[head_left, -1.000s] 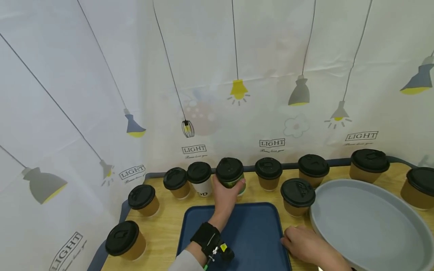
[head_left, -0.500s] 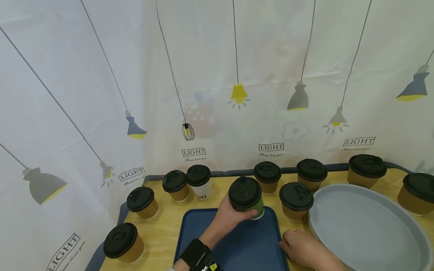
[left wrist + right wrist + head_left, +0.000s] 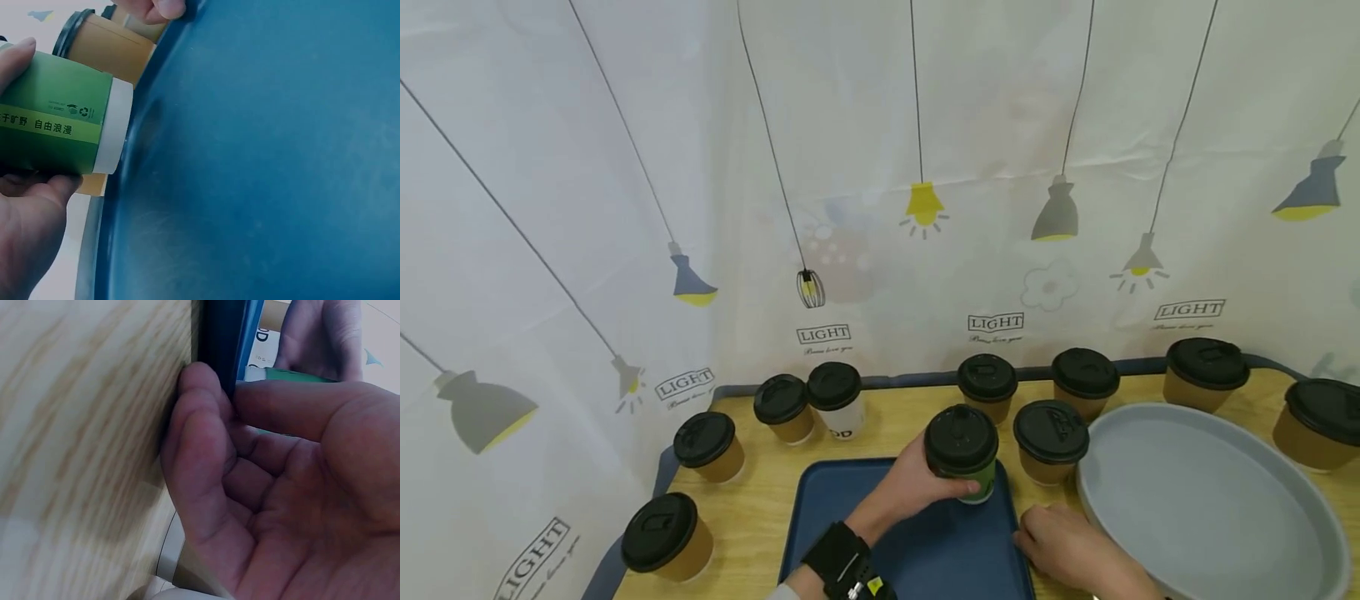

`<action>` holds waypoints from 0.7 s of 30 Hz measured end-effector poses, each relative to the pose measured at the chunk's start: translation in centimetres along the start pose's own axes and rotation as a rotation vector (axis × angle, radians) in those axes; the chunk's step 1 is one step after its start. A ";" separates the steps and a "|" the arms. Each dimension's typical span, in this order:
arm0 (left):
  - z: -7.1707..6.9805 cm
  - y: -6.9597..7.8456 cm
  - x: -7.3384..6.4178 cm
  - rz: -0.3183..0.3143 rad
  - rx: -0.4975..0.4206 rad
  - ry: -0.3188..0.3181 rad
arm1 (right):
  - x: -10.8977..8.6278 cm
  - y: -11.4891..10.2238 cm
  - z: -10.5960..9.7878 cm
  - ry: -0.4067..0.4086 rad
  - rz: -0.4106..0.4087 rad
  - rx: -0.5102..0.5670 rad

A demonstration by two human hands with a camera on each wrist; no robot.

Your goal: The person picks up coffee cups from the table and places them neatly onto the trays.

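Wood-grain counter (image 3: 752,500), lamp-print backdrop (image 3: 872,125). Left hand (image 3: 917,483), fingers curled round green cup (image 3: 962,442), at blue tray's (image 3: 947,554) far right corner; right hand (image 3: 1067,542), fingers pinching tray's right edge.

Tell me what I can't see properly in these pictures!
- Inside of the green cup: head view, hidden by its black lid.
- Some fingers of the left hand: head view, hidden behind the cup.
- Near edge of the blue tray: head view, cut off by the bottom edge.
- The smallest print on the cup: left wrist view, too small to read.
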State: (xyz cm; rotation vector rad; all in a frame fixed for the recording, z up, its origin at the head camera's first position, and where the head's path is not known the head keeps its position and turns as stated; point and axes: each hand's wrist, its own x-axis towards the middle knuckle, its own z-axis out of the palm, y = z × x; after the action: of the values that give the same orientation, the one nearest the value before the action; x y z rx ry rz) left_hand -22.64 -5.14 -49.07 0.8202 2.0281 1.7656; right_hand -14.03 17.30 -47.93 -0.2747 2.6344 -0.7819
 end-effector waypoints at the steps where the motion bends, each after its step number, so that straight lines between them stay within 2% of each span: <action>1: 0.0 -0.2 0.0 0.001 0.000 -0.011 | 0.0 -0.1 0.0 -0.002 0.004 0.000; 6: 0.3 -0.8 0.4 -0.002 0.032 -0.031 | 0.0 0.0 0.0 -0.013 0.022 0.012; 11: 0.1 -1.1 0.0 -0.024 0.073 0.007 | 0.3 0.1 0.3 -0.011 -0.059 0.025; 14: 0.1 -1.1 -0.1 -0.027 0.063 0.000 | 0.6 0.5 0.4 -0.026 -0.082 0.036; 18: 0.1 -1.0 0.1 -0.027 0.005 -0.047 | 0.8 0.8 0.5 -0.051 -0.040 0.024; 21: -0.3 -0.6 -0.5 -0.096 -0.017 -0.033 | 0.6 0.6 0.5 -0.042 -0.008 0.016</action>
State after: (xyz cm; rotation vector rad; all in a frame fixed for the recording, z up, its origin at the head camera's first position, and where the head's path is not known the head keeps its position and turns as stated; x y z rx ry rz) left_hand -22.53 -5.73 -49.62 0.7295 1.9943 1.7041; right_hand -14.41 17.35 -48.85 -0.2950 2.5884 -0.7909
